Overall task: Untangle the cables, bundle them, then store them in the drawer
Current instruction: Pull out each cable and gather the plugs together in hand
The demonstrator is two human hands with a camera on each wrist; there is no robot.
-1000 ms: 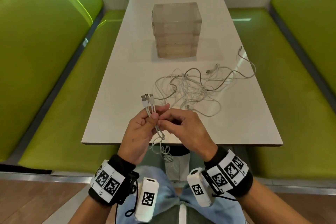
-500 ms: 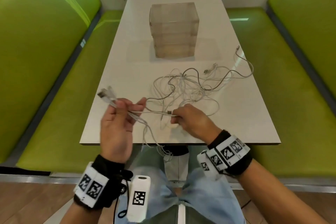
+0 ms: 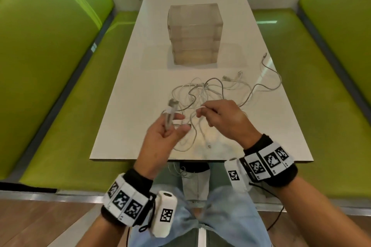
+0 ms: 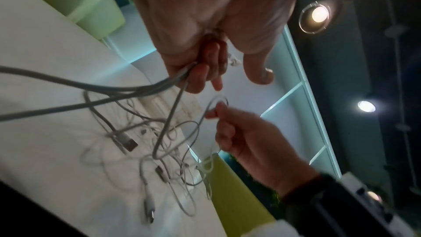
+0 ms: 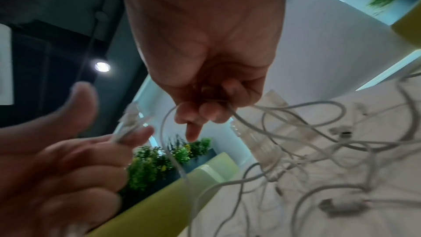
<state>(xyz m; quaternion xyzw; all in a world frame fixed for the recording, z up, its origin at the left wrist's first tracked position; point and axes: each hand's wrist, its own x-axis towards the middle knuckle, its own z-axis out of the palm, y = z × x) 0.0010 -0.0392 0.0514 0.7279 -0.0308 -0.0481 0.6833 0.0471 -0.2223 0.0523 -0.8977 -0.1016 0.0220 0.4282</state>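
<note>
A tangle of white and grey cables (image 3: 212, 90) lies on the white table (image 3: 128, 94) in front of a clear plastic drawer unit (image 3: 194, 34). Above the table's near part, my left hand (image 3: 173, 125) grips a few cable ends side by side, with their plugs (image 3: 173, 104) sticking up past the fingers. My right hand (image 3: 201, 113) pinches a bent loop of white cable (image 3: 200, 108) just right of the left hand. The left wrist view shows the cables (image 4: 159, 86) running out of my left fist and the loop (image 4: 217, 101) in the right fingers. In the right wrist view my right hand (image 5: 205, 111) curls round the cable.
Green bench seats (image 3: 50, 66) run along both sides of the table. A grey cable end (image 3: 265, 55) lies near the table's right edge. Some cable (image 3: 180, 170) hangs off the near edge toward my lap. The drawers look closed.
My left hand has moved right, toward the middle, still holding the cable ends. My right hand has risen off the table with a loop of cable and come close to the left.
</note>
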